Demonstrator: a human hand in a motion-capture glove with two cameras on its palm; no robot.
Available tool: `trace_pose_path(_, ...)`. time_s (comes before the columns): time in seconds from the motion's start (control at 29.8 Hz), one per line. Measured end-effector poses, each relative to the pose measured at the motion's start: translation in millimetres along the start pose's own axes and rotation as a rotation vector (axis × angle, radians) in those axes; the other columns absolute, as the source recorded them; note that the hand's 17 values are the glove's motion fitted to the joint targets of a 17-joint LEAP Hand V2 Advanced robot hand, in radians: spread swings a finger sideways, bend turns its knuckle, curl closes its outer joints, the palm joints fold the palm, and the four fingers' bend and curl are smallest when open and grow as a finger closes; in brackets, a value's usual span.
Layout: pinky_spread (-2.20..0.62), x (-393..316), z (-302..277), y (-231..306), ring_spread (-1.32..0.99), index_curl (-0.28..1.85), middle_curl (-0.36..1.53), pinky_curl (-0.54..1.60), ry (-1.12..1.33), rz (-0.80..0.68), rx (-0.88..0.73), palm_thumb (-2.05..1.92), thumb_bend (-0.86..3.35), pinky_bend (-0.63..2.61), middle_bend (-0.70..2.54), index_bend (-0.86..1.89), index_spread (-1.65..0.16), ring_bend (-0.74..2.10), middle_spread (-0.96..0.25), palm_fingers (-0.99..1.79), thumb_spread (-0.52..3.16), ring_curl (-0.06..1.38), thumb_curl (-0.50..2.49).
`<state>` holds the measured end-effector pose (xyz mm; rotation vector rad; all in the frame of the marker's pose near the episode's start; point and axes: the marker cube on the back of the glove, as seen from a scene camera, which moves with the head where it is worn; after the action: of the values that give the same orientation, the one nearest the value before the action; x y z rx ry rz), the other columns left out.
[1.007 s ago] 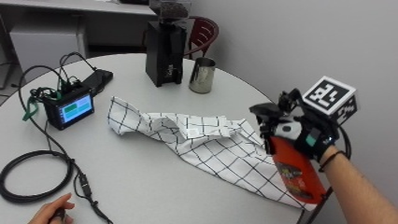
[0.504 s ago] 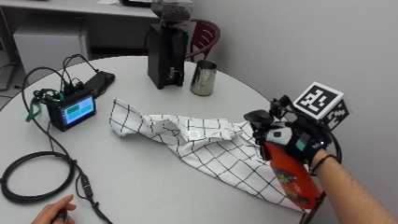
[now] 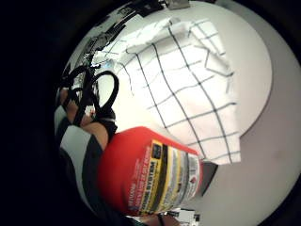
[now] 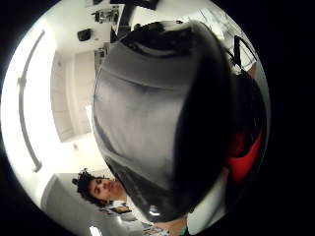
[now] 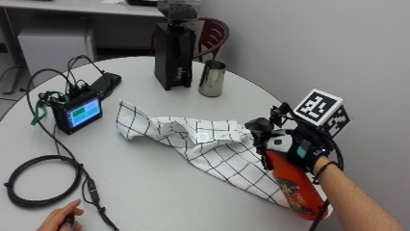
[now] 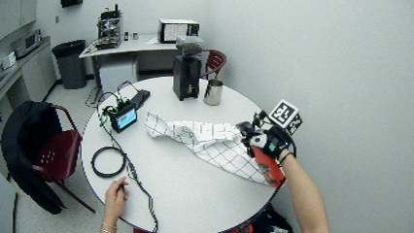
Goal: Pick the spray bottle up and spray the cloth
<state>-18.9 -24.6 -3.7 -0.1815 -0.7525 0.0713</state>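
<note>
Outside view, gloved right hand (image 5: 301,149) grip wrapping red spray bottle (image 5: 293,185), above checked cloth (image 5: 211,144)

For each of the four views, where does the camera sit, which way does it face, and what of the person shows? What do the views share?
Outside view: beside the table, facing the gloved right hand gripping the spray bottle over the cloth; forearm and bare hand show.
Wide outside view: higher, further back, facing the whole table; both arms show.
Little-finger palm view: on the palm, facing bottle and cloth; strapped fingers show.
Thumb palm view: facing the bottle's head; room beyond.
Shared: every view shows the bottle.
</note>
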Motion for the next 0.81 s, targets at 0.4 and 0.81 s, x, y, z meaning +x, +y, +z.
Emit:
trace_pose_path(0.4, 0.00, -121, -28, 29, -0.08, 0.46, 0.50, 0.36, -0.191, -0.419, 0.288, 0.82, -0.03, 0.24, 0.65, 0.17, -0.16, 0.73, -0.06, 1.30, 0.86, 0.43, 0.62)
trace_pose_path(0.81, 0.00, -152, 69, -7, -0.07, 0.47, 0.49, 0.36, -0.355, -0.601, 0.299, 0.81, -0.03, 0.24, 0.64, 0.17, -0.16, 0.70, -0.05, 1.28, 0.86, 0.42, 0.62)
